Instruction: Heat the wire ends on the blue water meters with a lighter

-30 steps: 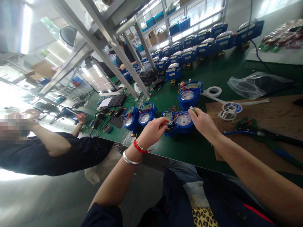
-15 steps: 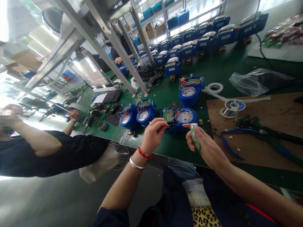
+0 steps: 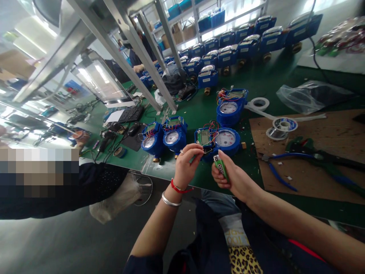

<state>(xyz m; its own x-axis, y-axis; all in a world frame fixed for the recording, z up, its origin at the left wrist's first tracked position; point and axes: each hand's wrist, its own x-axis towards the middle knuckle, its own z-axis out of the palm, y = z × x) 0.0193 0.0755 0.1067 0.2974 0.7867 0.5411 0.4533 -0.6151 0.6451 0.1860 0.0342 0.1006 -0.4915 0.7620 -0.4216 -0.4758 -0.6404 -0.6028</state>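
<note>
My left hand (image 3: pixel 186 161) is closed in a pinch at the near edge of a blue water meter (image 3: pixel 236 146), apparently on a thin wire (image 3: pixel 207 151). The wire's end is too small to make out clearly. This meter lies with its round dial facing up and its display board (image 3: pixel 204 137) exposed, red and other wires looping out. Just right of the pinch, my right hand (image 3: pixel 238 177) wraps round a green lighter (image 3: pixel 221 169), thumb near its metal top. No flame shows.
Two open meters (image 3: pixel 174 137) stand to the left, another (image 3: pixel 228 112) behind. On the right, a solder spool (image 3: pixel 281 129) and pliers (image 3: pixel 275 167) lie on a brown board (image 3: pixel 322 137). A tape roll (image 3: pixel 259 103) is nearby. Rows of meters fill the back. A co-worker sits at left.
My right hand has brought the lighter left and slightly down, closer to my left hand's pinch. The lighter now tilts the other way. My left hand stays pinched beside the meter.
</note>
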